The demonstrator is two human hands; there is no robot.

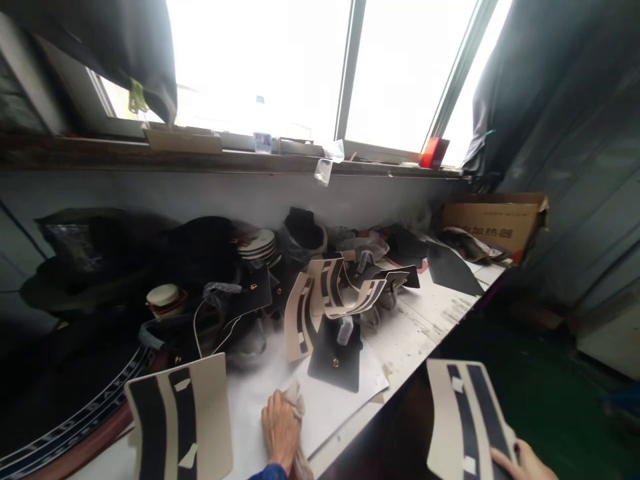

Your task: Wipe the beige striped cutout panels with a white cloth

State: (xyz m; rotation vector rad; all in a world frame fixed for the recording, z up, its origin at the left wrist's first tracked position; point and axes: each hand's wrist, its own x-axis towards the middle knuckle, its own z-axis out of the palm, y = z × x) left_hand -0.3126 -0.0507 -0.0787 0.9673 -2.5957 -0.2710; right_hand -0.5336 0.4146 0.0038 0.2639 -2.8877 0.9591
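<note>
Stripes of dark material already run down the cream panels in view, so that part looks done. Pale scraps, perhaps tape, remain on the stripes of the stiff cream rectangular panel with two dark stripes (473, 420) that the right grip (527, 463) holds by its near edge, thumb and fingers pinched around it, past the edge of the white-painted tabletop (420, 320). Two similar scraps sit on the slightly bowed cream panel with dark bands (210, 420) at the lower left, so clearing them, if they are meant to come off, appears to be left there too.

The left grip (281, 427) is curled down on the tabletop with a crumpled beige cloth (296, 400) bunched under its fingers, against a flat white sheet (330, 407); whether any wiping is complete I cannot tell.

Beyond, a loose heap of curved cream striped panels (300, 320) overlaps a black flat panel with a gold-coloured stud (325, 353), which lies partly on the sheet. The curved panels appear loose rather than joined, and pale scraps show there as well. On these signs the batch looks partway through, though how many pieces are finished cannot be judged.
</note>
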